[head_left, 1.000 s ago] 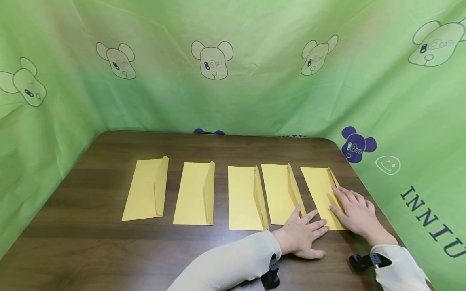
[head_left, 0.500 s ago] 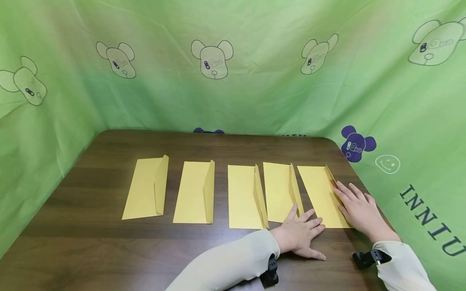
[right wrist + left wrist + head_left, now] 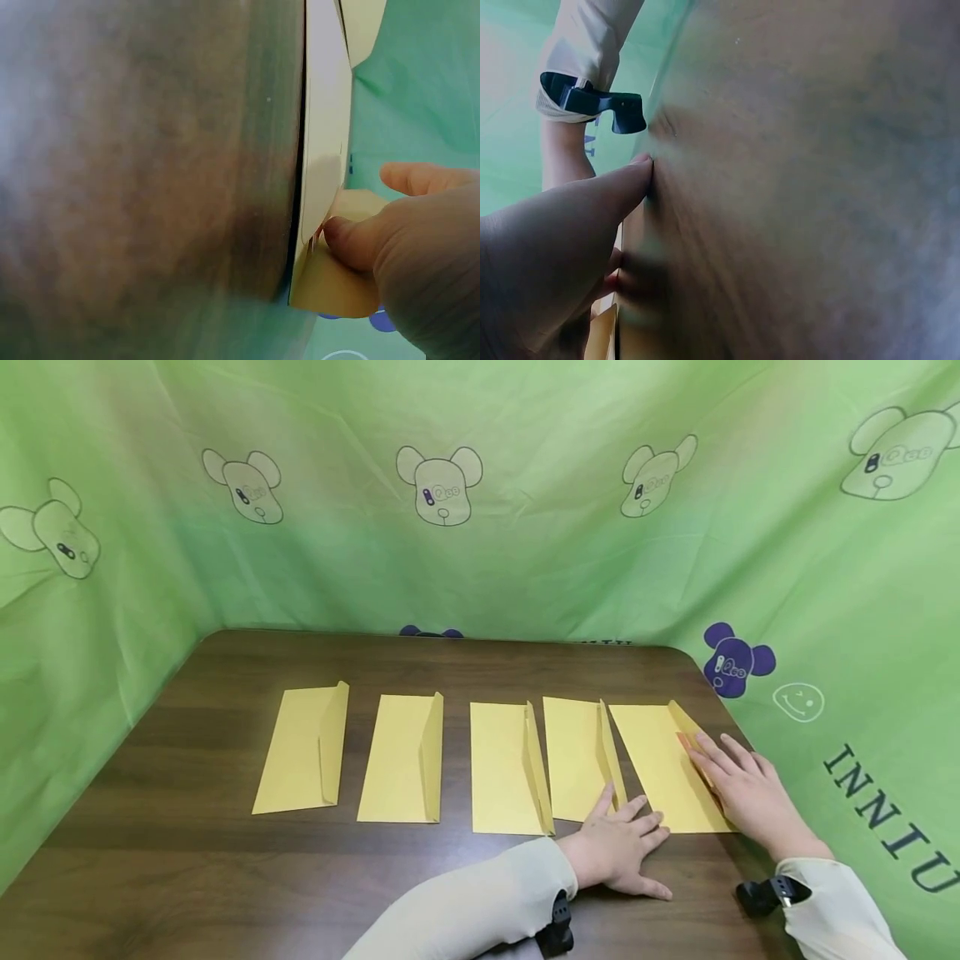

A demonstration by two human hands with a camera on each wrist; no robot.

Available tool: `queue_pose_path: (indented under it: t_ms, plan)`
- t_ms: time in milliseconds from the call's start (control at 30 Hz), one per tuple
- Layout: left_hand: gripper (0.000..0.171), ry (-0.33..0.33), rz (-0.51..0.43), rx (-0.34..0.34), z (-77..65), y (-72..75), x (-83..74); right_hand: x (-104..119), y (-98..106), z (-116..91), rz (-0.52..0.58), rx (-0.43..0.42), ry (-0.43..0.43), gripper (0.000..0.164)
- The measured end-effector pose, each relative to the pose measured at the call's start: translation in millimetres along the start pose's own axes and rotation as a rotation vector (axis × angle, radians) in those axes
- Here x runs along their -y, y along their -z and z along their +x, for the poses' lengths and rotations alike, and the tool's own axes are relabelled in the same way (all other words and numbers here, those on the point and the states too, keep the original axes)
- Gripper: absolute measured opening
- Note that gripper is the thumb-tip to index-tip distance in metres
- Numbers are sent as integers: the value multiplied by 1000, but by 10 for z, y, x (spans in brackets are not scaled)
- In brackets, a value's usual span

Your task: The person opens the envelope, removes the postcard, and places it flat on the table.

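Note:
Several yellow envelopes lie in a row on the brown table, their flaps along the right sides. At the rightmost envelope (image 3: 656, 760), my right hand (image 3: 750, 793) reaches over the raised flap, its fingers across the opening. A thin red sliver (image 3: 682, 742) shows beside the fingertips. In the right wrist view a digit (image 3: 349, 240) of that hand presses into the opening at the flap; whether it pinches the red piece I cannot tell. My left hand (image 3: 618, 847) lies flat with fingers spread, fingertips by the lower end of the second envelope from the right (image 3: 573, 760).
Three more yellow envelopes stand apart to the left: the leftmost envelope (image 3: 300, 752), another envelope (image 3: 401, 760) and the middle envelope (image 3: 506, 768). A green printed curtain (image 3: 442, 577) encloses the table (image 3: 225, 893) at the back and sides. Each wrist carries a black camera.
The right hand has shifted slightly right, and the rightmost envelope's flap stands wider, with the red sliver showing. The rightmost envelope has slid slightly left. The left hand has stayed nearly still.

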State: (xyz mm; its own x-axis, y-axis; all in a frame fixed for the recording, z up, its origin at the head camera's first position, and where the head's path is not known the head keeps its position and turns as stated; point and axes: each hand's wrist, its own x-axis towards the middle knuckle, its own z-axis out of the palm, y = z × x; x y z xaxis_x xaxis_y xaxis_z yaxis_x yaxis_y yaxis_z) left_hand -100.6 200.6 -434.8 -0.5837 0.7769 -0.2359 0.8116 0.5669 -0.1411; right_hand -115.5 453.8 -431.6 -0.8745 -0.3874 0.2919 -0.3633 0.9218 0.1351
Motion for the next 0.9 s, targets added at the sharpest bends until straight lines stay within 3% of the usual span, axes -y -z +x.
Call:
queue_pose_path:
  t_ms: [300, 900]
  plan:
    - [77, 9, 0, 6, -18, 6, -10, -48, -11, -11, 8, 71, -102, 38]
    - [77, 15, 8, 26, -27, 15, -7, -127, 39, 93, 71, 300, -205, 47]
